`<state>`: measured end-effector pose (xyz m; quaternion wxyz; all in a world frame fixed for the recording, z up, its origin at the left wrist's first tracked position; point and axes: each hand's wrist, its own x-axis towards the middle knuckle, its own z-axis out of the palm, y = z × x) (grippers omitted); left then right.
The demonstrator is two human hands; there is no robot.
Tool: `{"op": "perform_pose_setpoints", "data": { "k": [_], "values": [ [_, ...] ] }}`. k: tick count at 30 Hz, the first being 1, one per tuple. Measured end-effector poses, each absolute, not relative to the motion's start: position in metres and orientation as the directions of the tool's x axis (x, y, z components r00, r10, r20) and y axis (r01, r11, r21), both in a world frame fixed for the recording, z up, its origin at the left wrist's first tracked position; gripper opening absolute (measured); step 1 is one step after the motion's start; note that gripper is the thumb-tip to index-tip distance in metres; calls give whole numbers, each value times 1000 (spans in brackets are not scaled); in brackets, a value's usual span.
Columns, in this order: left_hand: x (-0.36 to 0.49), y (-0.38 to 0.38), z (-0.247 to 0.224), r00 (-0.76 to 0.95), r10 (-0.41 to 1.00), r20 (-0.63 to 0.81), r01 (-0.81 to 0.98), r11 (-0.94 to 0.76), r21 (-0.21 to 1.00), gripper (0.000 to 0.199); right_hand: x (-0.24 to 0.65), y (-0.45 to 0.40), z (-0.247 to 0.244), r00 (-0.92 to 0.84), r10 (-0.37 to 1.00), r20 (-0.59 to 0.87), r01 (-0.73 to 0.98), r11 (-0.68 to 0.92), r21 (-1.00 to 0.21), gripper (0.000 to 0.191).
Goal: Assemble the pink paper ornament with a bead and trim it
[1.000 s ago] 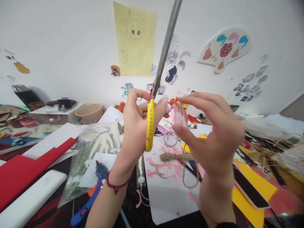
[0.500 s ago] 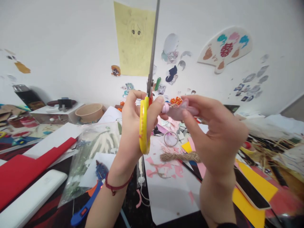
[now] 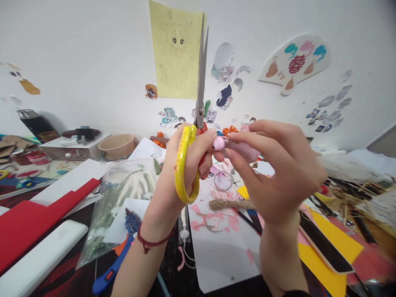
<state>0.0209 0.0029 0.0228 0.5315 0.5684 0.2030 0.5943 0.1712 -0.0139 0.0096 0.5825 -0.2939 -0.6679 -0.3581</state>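
Scissors (image 3: 187,165) with yellow and orange-red handles hang on my left hand (image 3: 182,165), blades pointing up. The thumb and fingers of that hand also pinch a small pink round bell (image 3: 219,143). Close to the bell, my right hand (image 3: 275,165) pinches thumb to fingertip at a thin cord or loop, too small to make out clearly. A translucent pink piece (image 3: 246,150) hangs behind those right fingers, partly hidden. Both hands are raised above the cluttered table, nearly touching each other at the bell.
Below lie a white sheet (image 3: 222,264) with pink scraps, a twine bundle (image 3: 230,204) and a tape roll (image 3: 222,180). On the left are a blue glue gun (image 3: 113,264), a white box (image 3: 46,260) and red card (image 3: 40,227). At right, a phone (image 3: 326,243) rests on yellow paper.
The scissors have turned, showing their two blades slightly apart and more of the handles. My right fingers have moved left, closer to the bell, and the pink piece has shifted behind them.
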Motion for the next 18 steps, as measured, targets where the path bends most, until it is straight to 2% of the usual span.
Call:
{"op": "perform_pose_setpoints", "data": {
  "k": [5,9,13,18],
  "values": [
    [23,0,22,210,870,446,-391,-344,854,38,170,-16,5,-97,-92,991,821,555,132,25],
    [25,-2,21,228,877,422,-376,-320,869,37,172,-16,4,-116,-60,991,825,550,130,28],
    [27,2,18,234,876,422,-394,-312,865,37,175,-9,6,-96,-121,988,786,599,150,20],
    [28,4,18,199,885,421,-409,-316,856,41,176,-8,12,-8,-110,994,697,712,84,7]
  ]
}}
